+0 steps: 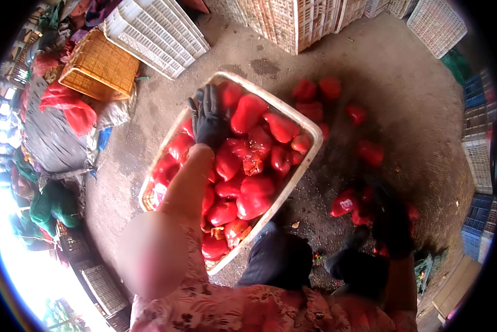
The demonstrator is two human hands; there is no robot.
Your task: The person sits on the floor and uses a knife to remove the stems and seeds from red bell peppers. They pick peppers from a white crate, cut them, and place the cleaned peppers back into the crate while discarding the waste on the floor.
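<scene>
A crate (pixel 306 170) with a pale plastic rim stands before me, full of red bell peppers (pixel 248 114). Some of the peppers are split or damaged, with their insides showing. My left hand (pixel 209 118), in a dark glove, lies palm down over the peppers by the crate's far left edge, its fingers stretched out. To the right of my legs, my right hand (pixel 391 216) reaches down among red peppers (pixel 344 203) on the floor. It is dark-gloved, blurred and in shadow, so its grip cannot be made out.
More red peppers (pixel 306 91) lie on the concrete floor beyond the crate's right side. Stacked white crates (pixel 157 33) and an orange crate (pixel 101 62) stand at the upper left. Tall crate stacks (pixel 273 20) line the back; blue crates (pixel 476 224) stand far right.
</scene>
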